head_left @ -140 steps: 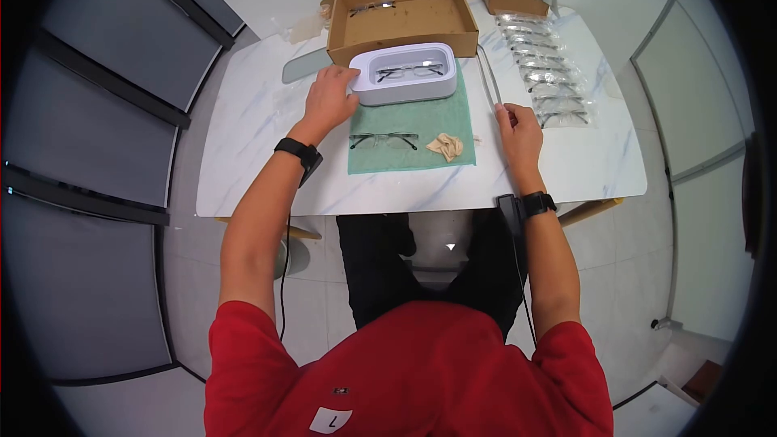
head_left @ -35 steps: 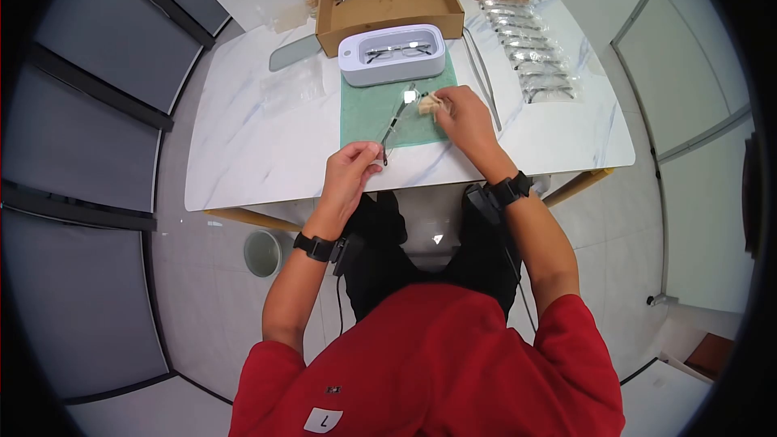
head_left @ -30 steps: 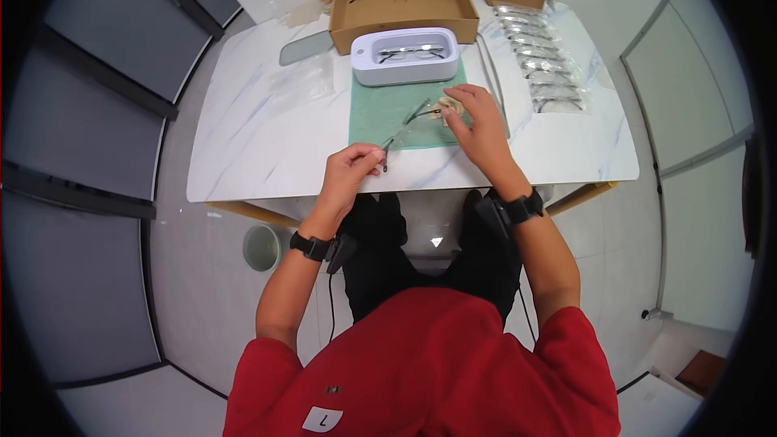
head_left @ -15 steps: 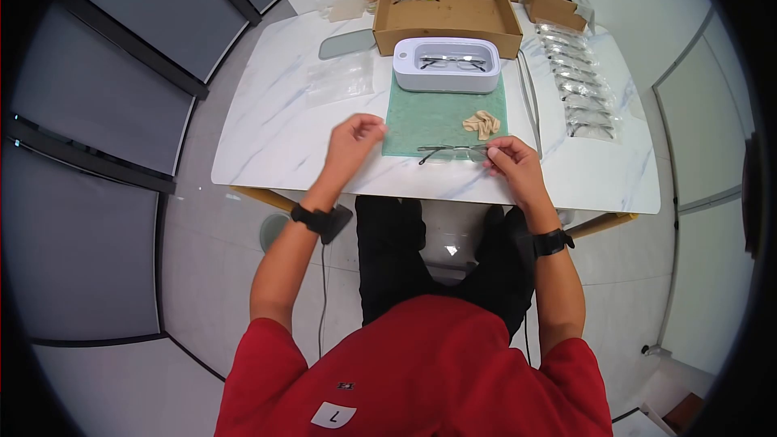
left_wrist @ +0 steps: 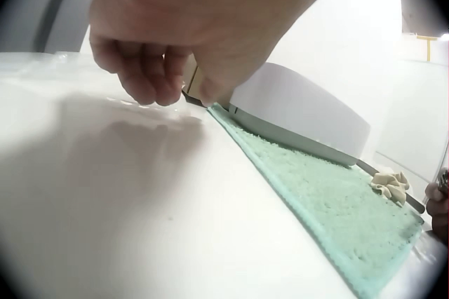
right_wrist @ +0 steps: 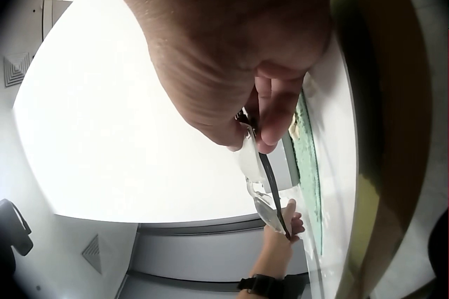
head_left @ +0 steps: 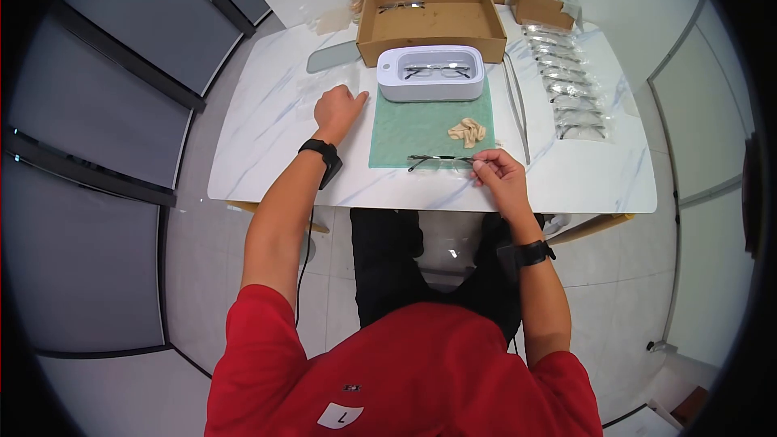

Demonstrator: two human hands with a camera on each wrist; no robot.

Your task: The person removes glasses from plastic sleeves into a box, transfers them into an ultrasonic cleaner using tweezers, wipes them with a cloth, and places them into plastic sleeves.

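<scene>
My right hand [head_left: 503, 180] pinches one end of a pair of glasses [head_left: 441, 159] over the front edge of the green cloth [head_left: 405, 129]. In the right wrist view the glasses [right_wrist: 271, 180] extend away from the fingertips of that hand [right_wrist: 238, 68]. My left hand [head_left: 336, 113] hovers left of the cloth, by clear plastic bags [head_left: 309, 99]. The left wrist view shows its fingers [left_wrist: 151, 75] loosely curled just over the thin plastic [left_wrist: 133, 106]; contact cannot be told. A crumpled beige wipe [head_left: 468, 132] lies on the cloth.
A white-lilac cleaner [head_left: 430, 94] with glasses inside stands at the cloth's back. Behind it is a cardboard box [head_left: 433, 42] holding glasses. Several bagged glasses [head_left: 566, 85] line the right side, beside long tweezers [head_left: 516, 109]. A grey lid [head_left: 333, 57] lies back left.
The left hand has let go of the glasses and moved forward and left to the bags. The right hand has released the beige wipe and taken the glasses by one end.
</scene>
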